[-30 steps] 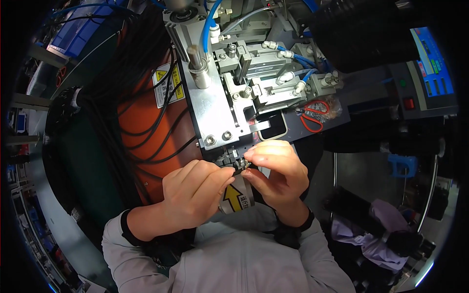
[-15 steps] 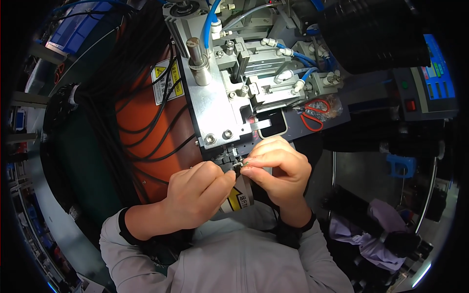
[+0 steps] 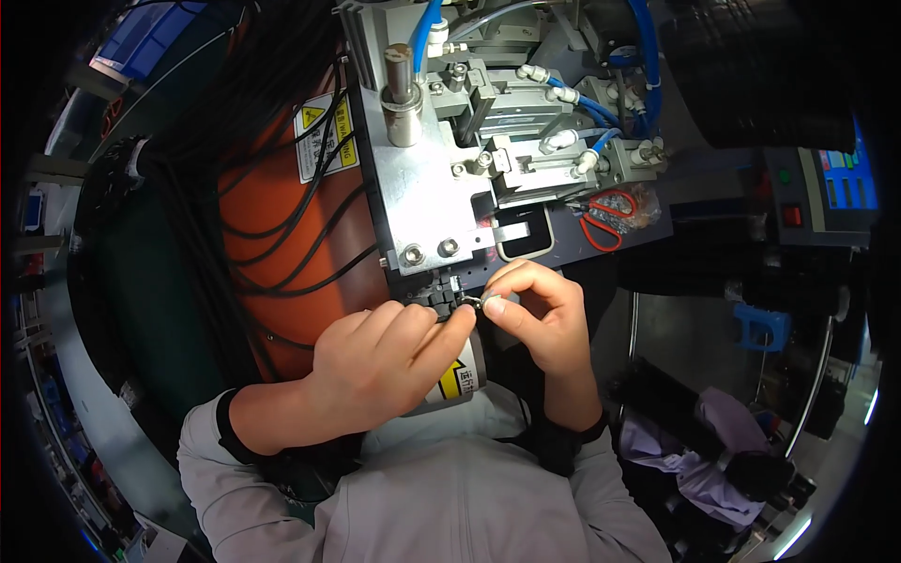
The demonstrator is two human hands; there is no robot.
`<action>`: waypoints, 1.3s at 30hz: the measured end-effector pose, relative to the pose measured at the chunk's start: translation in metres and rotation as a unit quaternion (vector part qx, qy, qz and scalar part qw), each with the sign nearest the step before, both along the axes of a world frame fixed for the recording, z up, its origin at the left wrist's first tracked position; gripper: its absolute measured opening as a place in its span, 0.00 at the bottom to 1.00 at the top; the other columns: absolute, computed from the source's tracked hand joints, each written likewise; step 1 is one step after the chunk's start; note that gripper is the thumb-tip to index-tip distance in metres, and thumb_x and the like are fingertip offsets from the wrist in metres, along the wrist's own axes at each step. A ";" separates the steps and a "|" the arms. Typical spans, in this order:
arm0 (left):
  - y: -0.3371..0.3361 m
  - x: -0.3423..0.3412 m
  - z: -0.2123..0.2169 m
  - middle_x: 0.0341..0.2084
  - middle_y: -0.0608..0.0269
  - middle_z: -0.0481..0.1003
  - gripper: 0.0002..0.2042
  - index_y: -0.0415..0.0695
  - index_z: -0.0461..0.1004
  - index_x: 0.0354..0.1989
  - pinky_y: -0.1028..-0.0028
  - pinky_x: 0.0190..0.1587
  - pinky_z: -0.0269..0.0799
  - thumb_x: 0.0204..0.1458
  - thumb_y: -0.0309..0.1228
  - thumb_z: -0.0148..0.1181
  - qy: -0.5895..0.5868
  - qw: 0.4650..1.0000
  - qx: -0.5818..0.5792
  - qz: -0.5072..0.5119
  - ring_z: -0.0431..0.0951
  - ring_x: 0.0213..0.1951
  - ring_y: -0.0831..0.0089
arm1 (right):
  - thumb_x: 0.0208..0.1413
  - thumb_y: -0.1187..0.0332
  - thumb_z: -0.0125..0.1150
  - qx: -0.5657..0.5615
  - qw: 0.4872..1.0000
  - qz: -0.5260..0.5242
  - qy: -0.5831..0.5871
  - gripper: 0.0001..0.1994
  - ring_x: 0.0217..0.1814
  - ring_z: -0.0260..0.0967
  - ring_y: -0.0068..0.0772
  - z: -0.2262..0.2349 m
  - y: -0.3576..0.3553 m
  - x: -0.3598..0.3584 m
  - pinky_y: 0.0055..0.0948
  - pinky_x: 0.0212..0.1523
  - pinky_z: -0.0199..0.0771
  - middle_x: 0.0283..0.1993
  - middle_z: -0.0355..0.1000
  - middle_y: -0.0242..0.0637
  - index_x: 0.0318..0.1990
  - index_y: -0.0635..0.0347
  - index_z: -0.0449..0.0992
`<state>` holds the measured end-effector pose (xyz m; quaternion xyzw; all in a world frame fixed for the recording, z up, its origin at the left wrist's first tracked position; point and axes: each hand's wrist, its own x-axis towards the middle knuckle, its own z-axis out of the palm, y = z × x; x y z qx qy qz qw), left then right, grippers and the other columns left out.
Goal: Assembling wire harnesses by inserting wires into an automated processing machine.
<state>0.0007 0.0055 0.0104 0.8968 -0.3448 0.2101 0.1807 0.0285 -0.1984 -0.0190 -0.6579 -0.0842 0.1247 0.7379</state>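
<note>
My right hand (image 3: 544, 324) pinches a small light-coloured metallic piece (image 3: 475, 301) between thumb and forefinger. It is too tiny to name. From the other side, my left hand (image 3: 387, 358) reaches in with curled fingers, its index fingertip against or very near that piece. The left thumb is hidden, so anything it holds cannot be made out. Just beyond the fingertips sits a small dark fixture block (image 3: 441, 295) at the front of the machine. Above it lies a bright metal plate (image 3: 422, 211) with bolts and an upright steel post (image 3: 402, 98).
Pneumatic cylinders (image 3: 540, 169) with blue hoses stand behind the plate. To the right lie red-handled scissors (image 3: 601, 221), a clear plastic bag (image 3: 643, 206) and a dark tray (image 3: 549, 246). Black cables (image 3: 314, 211) cross an orange surface at left. A control panel (image 3: 817, 192) stands far right.
My view has shifted slightly, so the machine sits a little further right and higher. My left index finger has stretched out toward the piece at the right fingertips, which stays pinched.
</note>
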 end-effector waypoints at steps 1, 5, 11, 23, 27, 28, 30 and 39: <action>-0.001 -0.001 -0.001 0.26 0.70 0.66 0.16 0.41 0.77 0.40 0.80 0.18 0.55 0.38 0.27 0.58 0.011 1.000 0.013 -0.003 0.65 0.22 0.80 | 0.47 0.78 0.63 0.000 1.000 0.003 0.002 0.04 0.31 0.67 0.26 -0.003 0.002 0.001 0.24 0.35 0.66 0.27 0.71 0.35 0.29 0.65 0.73; -0.004 -0.004 -0.005 0.25 0.71 0.65 0.16 0.41 0.77 0.41 0.81 0.17 0.55 0.40 0.27 0.58 0.038 0.997 0.062 0.009 0.63 0.22 0.80 | 0.46 0.79 0.63 -0.193 0.957 -0.045 -0.210 0.04 0.28 0.66 0.29 -0.010 0.011 0.004 0.26 0.31 0.66 0.24 0.70 0.36 0.26 0.65 0.72; -0.009 -0.008 -0.009 0.25 0.71 0.64 0.16 0.40 0.77 0.42 0.84 0.17 0.55 0.42 0.27 0.58 0.025 0.991 0.114 0.065 0.62 0.23 0.81 | 0.44 0.80 0.62 -0.289 0.913 -0.048 -0.282 0.04 0.24 0.64 0.36 -0.009 0.020 0.001 0.29 0.28 0.64 0.23 0.67 0.39 0.24 0.65 0.72; -0.005 0.006 -0.008 0.23 0.71 0.64 0.10 0.41 0.77 0.36 0.81 0.19 0.58 0.43 0.27 0.58 0.024 0.996 0.070 0.054 0.67 0.23 0.80 | 0.51 0.78 0.58 -0.026 0.998 -0.044 0.037 0.03 0.29 0.62 0.17 -0.049 0.018 0.002 0.22 0.31 0.63 0.26 0.69 0.29 0.28 0.63 0.70; -0.002 0.005 -0.010 0.23 0.70 0.65 0.08 0.41 0.76 0.34 0.81 0.20 0.60 0.43 0.26 0.58 0.016 0.997 0.040 0.059 0.69 0.24 0.80 | 0.54 0.76 0.57 -0.114 0.983 -0.092 -0.111 0.04 0.30 0.62 0.15 -0.034 0.031 0.000 0.19 0.33 0.63 0.27 0.68 0.27 0.29 0.63 0.69; -0.002 0.004 -0.009 0.23 0.70 0.65 0.08 0.41 0.76 0.34 0.81 0.20 0.60 0.43 0.26 0.58 0.006 0.997 0.042 0.066 0.69 0.24 0.80 | 0.55 0.76 0.57 -0.177 0.955 -0.128 -0.200 0.04 0.30 0.62 0.15 -0.030 0.034 -0.002 0.18 0.34 0.63 0.28 0.67 0.27 0.30 0.63 0.69; -0.002 -0.002 -0.008 0.22 0.70 0.65 0.11 0.42 0.77 0.36 0.79 0.21 0.62 0.41 0.27 0.59 0.043 0.995 0.042 0.080 0.69 0.22 0.78 | 0.54 0.76 0.57 -0.135 0.974 -0.117 -0.141 0.04 0.31 0.62 0.15 -0.035 0.031 -0.005 0.18 0.33 0.63 0.29 0.68 0.27 0.29 0.63 0.70; 0.019 -0.013 0.006 0.25 0.67 0.67 0.15 0.42 0.75 0.42 0.76 0.24 0.68 0.43 0.26 0.58 0.139 0.965 0.174 0.142 0.72 0.24 0.74 | 0.54 0.77 0.57 -0.033 0.980 -0.169 -0.098 0.02 0.30 0.62 0.19 -0.025 0.020 -0.008 0.20 0.33 0.63 0.28 0.69 0.31 0.31 0.62 0.70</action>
